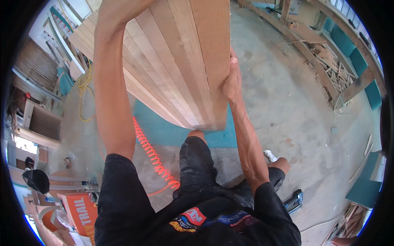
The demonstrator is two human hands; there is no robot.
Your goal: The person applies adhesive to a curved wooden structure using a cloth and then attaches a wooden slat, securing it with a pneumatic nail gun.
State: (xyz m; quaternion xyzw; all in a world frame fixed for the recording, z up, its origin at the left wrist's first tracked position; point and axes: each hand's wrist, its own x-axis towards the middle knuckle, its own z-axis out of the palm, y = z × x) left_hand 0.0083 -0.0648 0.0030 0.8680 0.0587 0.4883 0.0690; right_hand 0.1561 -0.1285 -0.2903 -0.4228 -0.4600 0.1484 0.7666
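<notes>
A large panel of pale wooden slats set edge to edge stands tilted in front of me, with a curved edge at its lower left. Its lower end is by my knee, above a teal board on the floor. My right hand grips the panel's right edge, thumb on the edge and fingers mostly hidden behind it. My left arm reaches up across the panel's left part. Only the back of my left hand shows near the upper edge of the view; its fingers are out of sight.
A coiled orange air hose runs beside my leg. A black nail gun lies on the concrete at my right. Wood scraps fill a timber frame at far right. Yellow cord and an orange box are at left.
</notes>
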